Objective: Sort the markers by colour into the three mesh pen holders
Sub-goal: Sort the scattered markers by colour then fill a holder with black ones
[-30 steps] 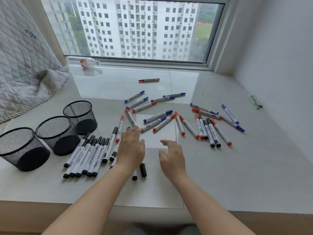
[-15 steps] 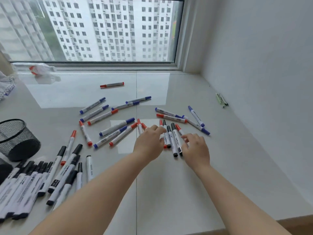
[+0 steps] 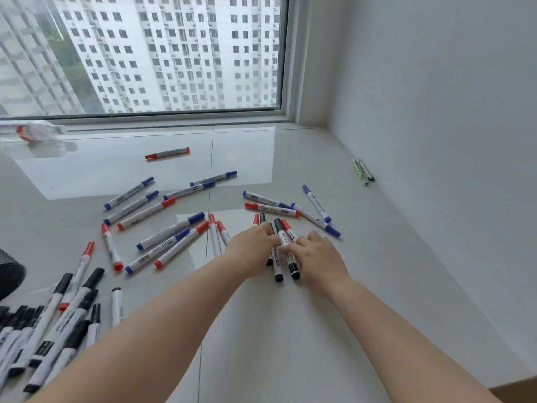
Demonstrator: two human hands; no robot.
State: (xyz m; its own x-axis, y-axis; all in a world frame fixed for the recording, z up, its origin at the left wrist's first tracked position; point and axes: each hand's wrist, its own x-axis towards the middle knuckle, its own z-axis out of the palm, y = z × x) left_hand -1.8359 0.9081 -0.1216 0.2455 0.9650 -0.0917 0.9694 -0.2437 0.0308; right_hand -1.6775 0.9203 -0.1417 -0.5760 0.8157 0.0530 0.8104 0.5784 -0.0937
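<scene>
Red-, blue- and black-capped markers lie scattered on the glossy sill. My left hand [image 3: 252,248] and my right hand [image 3: 315,254] rest on a small cluster of black markers [image 3: 281,237] mixed with red ones at the centre, fingers touching them from both sides. Whether either hand grips one I cannot tell. A row of black markers [image 3: 55,321] lies at the lower left. Blue markers [image 3: 130,193] and red markers [image 3: 180,247] lie spread to the left of my hands. Only one black mesh pen holder [image 3: 8,274] shows, cut off at the left edge.
A lone red marker [image 3: 168,153] lies farther back towards the window. A green pen [image 3: 361,171] lies against the white wall on the right. A crumpled plastic wrapper [image 3: 32,132] sits at the back left by the window frame.
The view has swung right, so two holders have left the frame. Both hands have moved right from the black row onto the marker cluster at the centre.
</scene>
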